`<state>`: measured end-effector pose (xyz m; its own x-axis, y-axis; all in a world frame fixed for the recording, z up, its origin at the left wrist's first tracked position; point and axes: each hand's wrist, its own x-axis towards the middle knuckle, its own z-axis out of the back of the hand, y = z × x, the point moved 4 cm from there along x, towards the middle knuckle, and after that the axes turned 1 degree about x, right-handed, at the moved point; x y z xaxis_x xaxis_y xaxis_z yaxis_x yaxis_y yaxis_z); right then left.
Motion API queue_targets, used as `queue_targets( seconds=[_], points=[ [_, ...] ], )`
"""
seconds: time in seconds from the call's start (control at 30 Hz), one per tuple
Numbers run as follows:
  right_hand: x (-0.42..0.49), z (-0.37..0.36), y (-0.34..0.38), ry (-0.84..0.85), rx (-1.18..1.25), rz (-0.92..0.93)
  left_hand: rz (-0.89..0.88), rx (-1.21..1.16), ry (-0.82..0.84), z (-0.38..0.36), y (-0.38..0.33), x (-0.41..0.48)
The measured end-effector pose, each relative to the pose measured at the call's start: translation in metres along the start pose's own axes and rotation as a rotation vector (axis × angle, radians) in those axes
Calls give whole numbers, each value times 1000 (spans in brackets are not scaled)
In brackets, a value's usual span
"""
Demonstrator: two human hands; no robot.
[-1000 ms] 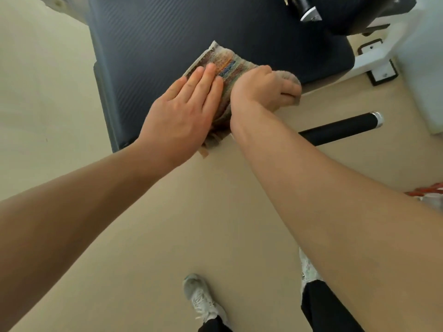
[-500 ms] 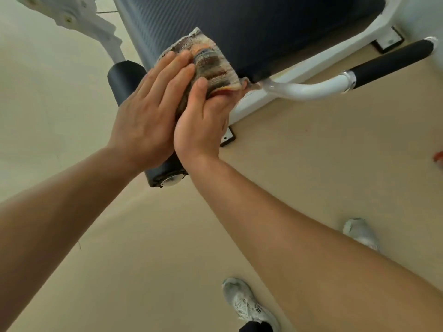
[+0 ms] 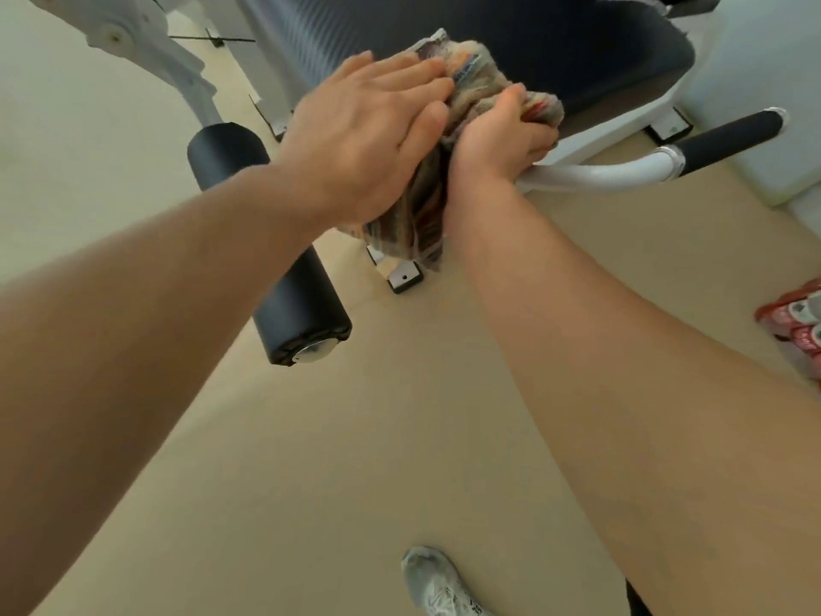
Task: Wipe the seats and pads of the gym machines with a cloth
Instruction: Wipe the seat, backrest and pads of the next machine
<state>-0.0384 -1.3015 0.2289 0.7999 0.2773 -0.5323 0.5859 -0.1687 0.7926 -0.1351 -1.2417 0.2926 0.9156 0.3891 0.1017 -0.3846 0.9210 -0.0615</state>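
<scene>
Half a second ago my hands pressed the multicoloured striped woven cloth (image 3: 477, 88) flat over the corner of the dark textured seat pad (image 3: 555, 42). Now my right hand (image 3: 502, 140) has bunched it, fingers (image 3: 540, 142) closed around the wad at the pad's front edge, a tail hanging between my wrists. My left hand (image 3: 368, 135) lies flat on it, fingers straight. I judge this corner is wiped; the black cylindrical foam roller pad (image 3: 288, 313) looks untouched, likely next.
</scene>
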Motion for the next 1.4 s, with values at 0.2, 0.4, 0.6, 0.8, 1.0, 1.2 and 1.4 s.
queue_targets(
  seconds=[0.2, 0.4, 0.6, 0.8, 1.0, 1.2, 1.4],
  points=[
    [-37, -4, -41, 89, 127, 76, 99, -40, -251, -23, -4, -65],
    [-93, 2, -71, 393, 27, -122, 83, 49, -263, -36, 14, -93],
    [-98, 5, -28, 441, -87, -208, 142, 1, -221, -24, 17, -75],
    [-117, 44, -17, 656, -710, 595, 524, -330, -345, -28, -8, -69],
    [-62, 41, 2, 913, -1399, 1373, 766, -548, -495, -67, -48, -96],
    [9, 7, 41, 1146, -1555, 2033, 796, -594, -595, -88, -60, -82],
    [-10, -16, 41, 1389, -1612, 2069, 760, -417, -510, -75, -26, -83]
  ],
)
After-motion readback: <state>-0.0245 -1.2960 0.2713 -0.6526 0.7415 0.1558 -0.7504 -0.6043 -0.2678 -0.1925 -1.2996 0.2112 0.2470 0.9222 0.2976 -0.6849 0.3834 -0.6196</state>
